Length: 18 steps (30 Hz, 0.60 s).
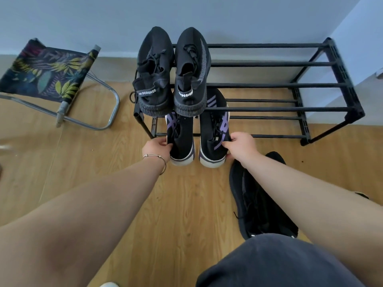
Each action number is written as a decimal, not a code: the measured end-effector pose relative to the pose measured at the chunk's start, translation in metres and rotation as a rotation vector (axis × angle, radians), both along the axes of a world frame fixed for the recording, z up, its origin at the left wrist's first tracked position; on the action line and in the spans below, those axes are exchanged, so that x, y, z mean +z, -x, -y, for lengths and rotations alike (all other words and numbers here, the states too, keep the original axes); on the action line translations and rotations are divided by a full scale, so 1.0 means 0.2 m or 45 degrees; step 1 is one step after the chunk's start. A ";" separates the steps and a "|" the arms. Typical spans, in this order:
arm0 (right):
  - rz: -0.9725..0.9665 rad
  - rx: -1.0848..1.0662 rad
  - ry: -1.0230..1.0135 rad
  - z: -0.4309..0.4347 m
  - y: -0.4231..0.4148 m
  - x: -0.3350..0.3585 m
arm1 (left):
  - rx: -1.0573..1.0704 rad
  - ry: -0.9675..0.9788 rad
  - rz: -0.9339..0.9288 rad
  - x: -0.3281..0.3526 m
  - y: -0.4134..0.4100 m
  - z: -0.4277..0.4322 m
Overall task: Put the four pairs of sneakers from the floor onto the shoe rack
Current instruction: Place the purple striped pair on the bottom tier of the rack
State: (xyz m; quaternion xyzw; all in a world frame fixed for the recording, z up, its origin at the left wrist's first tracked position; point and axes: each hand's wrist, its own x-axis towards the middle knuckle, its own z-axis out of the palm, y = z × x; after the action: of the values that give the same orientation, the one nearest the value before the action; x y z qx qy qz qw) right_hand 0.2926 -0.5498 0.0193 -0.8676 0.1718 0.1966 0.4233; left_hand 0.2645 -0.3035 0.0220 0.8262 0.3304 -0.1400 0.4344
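A black shoe rack (269, 85) stands against the wall. A pair of black sneakers (172, 73) marked DESIGNED sits on its top tier at the left. Below them, a black-and-purple pair pokes toe-first into the lower tier. My left hand (156, 147) grips the collar of the left purple sneaker (181, 139). My right hand (241, 145) grips the collar of the right purple sneaker (213, 133). Another black sneaker (261, 206) lies on the wood floor under my right forearm, partly hidden.
A folding stool (47, 69) with a leaf-print seat and metal legs stands left of the rack. The right part of both rack tiers holds no shoes. My dark-clothed knee (275, 264) fills the lower right. A white object (108, 284) shows at the bottom edge.
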 end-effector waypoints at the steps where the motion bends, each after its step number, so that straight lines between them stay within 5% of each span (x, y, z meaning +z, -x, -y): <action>1: 0.003 0.004 0.013 -0.01 -0.05 -0.02 | 0.006 -0.008 0.004 -0.01 -0.03 -0.01; 10: 0.002 0.094 -0.019 -0.05 -0.26 -0.19 | 0.090 -0.043 0.017 -0.08 -0.20 -0.02; 18: -0.181 -0.167 -0.439 -0.10 -0.02 -0.10 | 0.444 0.234 0.125 -0.17 -0.04 0.02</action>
State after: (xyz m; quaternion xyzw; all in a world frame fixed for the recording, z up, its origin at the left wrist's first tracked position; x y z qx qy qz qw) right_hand 0.2963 -0.5293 -0.0013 -0.7531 0.2212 0.2559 0.5643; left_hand 0.2718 -0.3082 -0.0112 0.7191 0.4327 -0.0519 0.5413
